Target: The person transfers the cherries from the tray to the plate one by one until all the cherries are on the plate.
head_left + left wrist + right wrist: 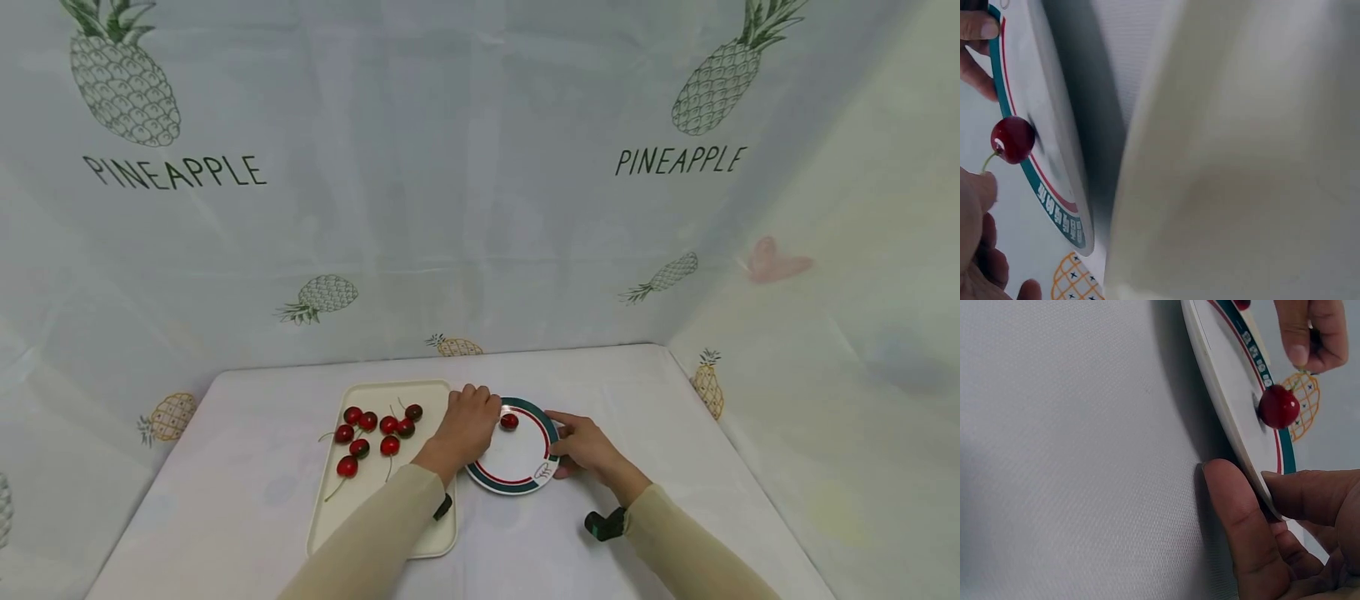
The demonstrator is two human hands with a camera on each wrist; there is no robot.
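A red cherry [509, 422] hangs by its green stem between thumb and fingers of my left hand [468, 425]. It is over the far part of a white plate [513, 458] with a teal and red rim; in the right wrist view the held cherry [1279, 407] hovers just above the plate. My right hand [588, 450] pinches the plate's right edge, its thumb [1310, 494] on the upper side and a finger [1235, 500] beneath. Left of the plate, several cherries [389, 446] with stems lie on a cream tray [416, 393].
A white cloth [615, 383] covers the table, and a pineapple-print curtain [480, 208] rises behind it. My left forearm [367, 533] crosses the tray's near half. Dark wrist devices [604, 525] sit at both cuffs.
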